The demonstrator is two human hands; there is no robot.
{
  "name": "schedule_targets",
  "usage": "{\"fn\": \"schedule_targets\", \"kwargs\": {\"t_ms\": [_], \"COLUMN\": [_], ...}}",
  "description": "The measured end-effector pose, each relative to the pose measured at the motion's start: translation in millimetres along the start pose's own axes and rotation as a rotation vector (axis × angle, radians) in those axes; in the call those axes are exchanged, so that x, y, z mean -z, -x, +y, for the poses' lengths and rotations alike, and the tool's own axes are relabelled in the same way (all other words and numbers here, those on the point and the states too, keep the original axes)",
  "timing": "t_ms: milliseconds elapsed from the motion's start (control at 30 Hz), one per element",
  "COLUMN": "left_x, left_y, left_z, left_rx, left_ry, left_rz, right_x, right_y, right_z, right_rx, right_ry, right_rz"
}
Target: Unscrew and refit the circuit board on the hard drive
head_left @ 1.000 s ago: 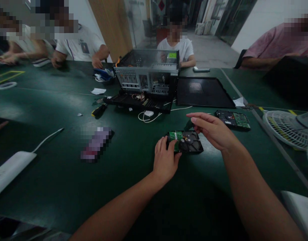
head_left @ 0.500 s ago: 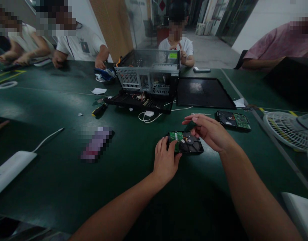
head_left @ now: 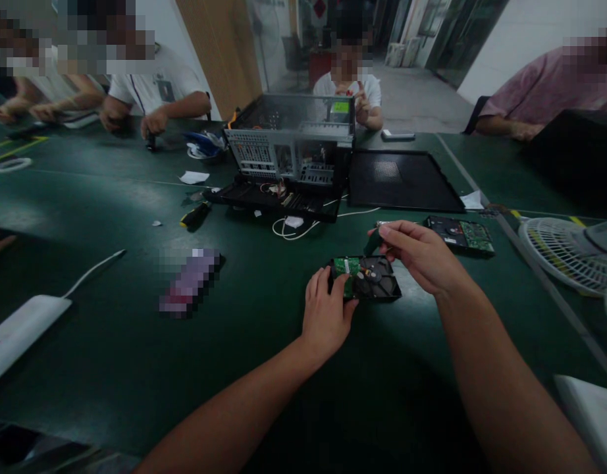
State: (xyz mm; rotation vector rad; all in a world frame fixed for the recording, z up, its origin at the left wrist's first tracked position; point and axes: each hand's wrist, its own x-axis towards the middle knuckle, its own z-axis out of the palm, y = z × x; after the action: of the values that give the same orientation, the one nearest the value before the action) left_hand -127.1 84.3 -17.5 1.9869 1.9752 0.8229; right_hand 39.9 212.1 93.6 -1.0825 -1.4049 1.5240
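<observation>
My left hand [head_left: 328,309] grips the left end of a hard drive [head_left: 377,280], which lies on the green table with its green circuit board and dark metal casing facing up. The fingers are at its far side and the thumb is on the near side. Just above the drive's far right edge, my right hand [head_left: 417,253] is closed, pinching a small dark green piece [head_left: 372,242] between thumb and fingers. Its exact kind is too dim to tell. A second hard drive [head_left: 460,236] rests beyond my right hand.
An opened computer case [head_left: 293,151] stands ahead, with a black side panel [head_left: 407,181] at its right. A yellow-and-black screwdriver [head_left: 195,215], a phone [head_left: 192,283] and a white power strip [head_left: 27,336] lie leftward. A white fan [head_left: 560,253] is at right. Several people sit around the table.
My right hand's fingers have drawn together around the dark green piece. My left hand and the hard drive stay put. Across the table, a person's hand has moved left from the blue bundle.
</observation>
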Motion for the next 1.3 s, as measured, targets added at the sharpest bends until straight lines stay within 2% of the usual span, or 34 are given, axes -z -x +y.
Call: {"fn": "schedule_targets", "kwargs": {"t_ms": [100, 367, 933, 1067, 1300], "left_x": [-0.8, -0.5, -0.1, 0.2, -0.3], "left_y": [0.1, 0.7, 0.1, 0.5, 0.8], "left_z": [-0.3, -0.8, 0.4, 0.7, -0.2], "left_rx": [-0.003, -0.007, -0.002, -0.003, -0.006], "left_ry": [-0.005, -0.003, 0.000, 0.003, 0.006], "left_rz": [0.002, 0.003, 0.004, 0.009, 0.013], "right_x": [0.2, -3.1, -8.4, -8.8, -2.8], "right_y": [-0.9, 1.0, 6.2, 6.7, 6.2], "right_z": [0.8, 0.7, -4.9, -4.8, -6.3], "right_rx": [0.026, 0.016, -0.156, -0.137, -0.048], "right_ry": [0.000, 0.019, -0.159, -0.155, 0.007], "right_rz": [0.028, 0.002, -0.191, -0.188, -0.113]}}
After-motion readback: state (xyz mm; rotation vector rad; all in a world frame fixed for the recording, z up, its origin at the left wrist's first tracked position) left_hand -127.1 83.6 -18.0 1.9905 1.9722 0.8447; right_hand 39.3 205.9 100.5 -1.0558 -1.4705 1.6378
